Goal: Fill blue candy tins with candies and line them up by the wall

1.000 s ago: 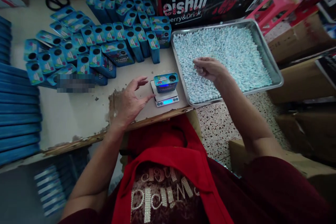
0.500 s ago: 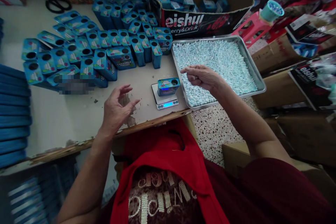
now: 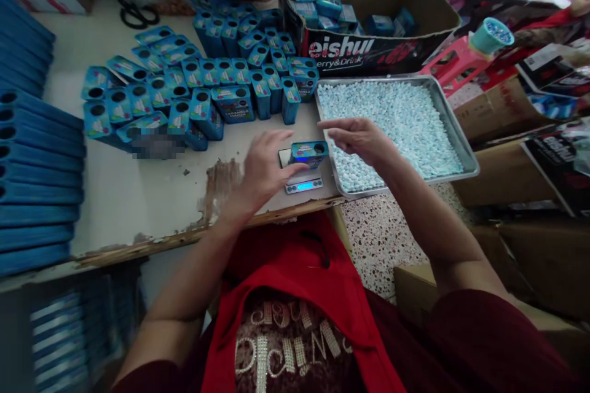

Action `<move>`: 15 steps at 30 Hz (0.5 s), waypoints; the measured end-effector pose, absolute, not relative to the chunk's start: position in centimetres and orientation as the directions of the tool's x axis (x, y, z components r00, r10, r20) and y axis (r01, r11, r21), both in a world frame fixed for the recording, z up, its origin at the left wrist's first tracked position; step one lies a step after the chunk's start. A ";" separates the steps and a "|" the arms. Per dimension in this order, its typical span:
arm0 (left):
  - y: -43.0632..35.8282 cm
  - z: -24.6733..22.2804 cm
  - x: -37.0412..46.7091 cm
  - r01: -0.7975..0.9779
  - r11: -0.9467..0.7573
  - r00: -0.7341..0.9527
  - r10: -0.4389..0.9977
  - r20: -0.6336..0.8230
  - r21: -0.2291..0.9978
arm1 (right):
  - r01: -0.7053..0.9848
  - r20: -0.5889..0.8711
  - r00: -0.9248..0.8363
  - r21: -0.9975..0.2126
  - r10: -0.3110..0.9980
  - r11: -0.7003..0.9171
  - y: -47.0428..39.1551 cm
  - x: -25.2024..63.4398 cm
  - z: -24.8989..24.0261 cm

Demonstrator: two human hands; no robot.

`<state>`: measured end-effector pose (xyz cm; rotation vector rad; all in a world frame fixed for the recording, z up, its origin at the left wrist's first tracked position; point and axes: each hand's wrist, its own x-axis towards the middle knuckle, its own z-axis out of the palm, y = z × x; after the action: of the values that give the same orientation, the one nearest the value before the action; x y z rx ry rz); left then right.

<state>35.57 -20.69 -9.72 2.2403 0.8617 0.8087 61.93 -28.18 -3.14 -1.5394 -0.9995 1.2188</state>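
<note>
A small blue tin [image 3: 310,155] with a round dark hole in its top stands on a digital scale [image 3: 303,186] with a lit display. My left hand [image 3: 265,169] is at the tin's left side, fingers and thumb apart, the thumb tip in front of the tin. I cannot tell whether it touches. To the tin's upper right, my right hand [image 3: 359,140] hovers over the near left side of a metal tray [image 3: 471,163] of pale blue candies [image 3: 391,123]. Its index finger points left and the other fingers are curled; what they hold, if anything, is hidden.
Many similar blue tins [image 3: 233,103] crowd the table behind the scale. Blue stacks [image 3: 39,196] rise at the left. A cardboard box [image 3: 350,49] with more tins stands at the back, scissors [image 3: 138,14] at the far left. A blue cup [image 3: 493,35] sits on a pink stand.
My left hand has moved right, from the bare table to the tin on the scale. My right hand stays above the tray's left side. The whole view has shifted slightly.
</note>
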 end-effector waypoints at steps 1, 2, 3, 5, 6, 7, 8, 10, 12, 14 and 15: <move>-21.0 -8.9 37.2 0.364 -0.658 0.667 0.678 0.308 0.659 | 0.033 -0.237 0.220 -0.968 0.946 -0.250 -28.1 62.4 -2.9; -21.1 -8.0 38.5 0.369 -0.697 0.748 0.615 0.249 0.615 | 0.010 -0.232 0.258 -0.970 0.938 -0.243 -28.1 62.9 -2.7; -21.0 -7.0 39.4 0.367 -0.733 0.819 0.546 0.174 0.572 | -0.004 -0.251 0.288 -0.965 0.924 -0.260 -28.0 63.5 -2.6; -19.6 -4.9 39.4 0.366 -0.780 0.859 0.493 0.138 0.508 | -0.015 -0.283 0.336 -0.955 0.898 -0.296 -27.8 65.1 -3.1; -18.4 -3.5 38.3 0.378 -0.789 0.844 0.509 0.169 0.485 | -0.001 -0.287 0.359 -0.952 0.888 -0.307 -27.8 66.0 -3.6; -16.9 -1.8 36.5 0.407 -0.789 0.807 0.546 0.222 0.461 | 0.008 -0.285 0.373 -0.950 0.883 -0.311 -27.7 66.8 -4.3; -15.1 0.2 34.2 0.458 -0.775 0.746 0.602 0.286 0.436 | 0.008 -0.304 0.383 -0.943 0.872 -0.332 -27.7 67.5 -5.1; -10.8 4.6 28.4 0.619 -0.689 0.573 0.724 0.383 0.377 | -0.019 -0.343 0.384 -0.931 0.857 -0.364 -27.9 68.3 -6.5; -5.6 8.4 22.6 0.805 -0.506 0.368 0.836 0.408 0.310 | -0.065 -0.402 0.366 -0.911 0.839 -0.408 -28.0 68.0 -7.3; 0.3 10.3 18.0 0.917 -0.303 0.195 0.909 0.369 0.259 | -0.110 -0.464 0.308 -0.884 0.830 -0.454 -27.6 66.6 -7.2; 3.1 10.5 16.2 0.944 -0.219 0.129 0.933 0.336 0.247 | -0.123 -0.486 0.259 -0.874 0.834 -0.471 -27.1 65.4 -6.9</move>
<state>16.18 3.12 10.48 2.3790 1.9787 0.6746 65.41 -27.14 -6.93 -1.6435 -0.6684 1.3572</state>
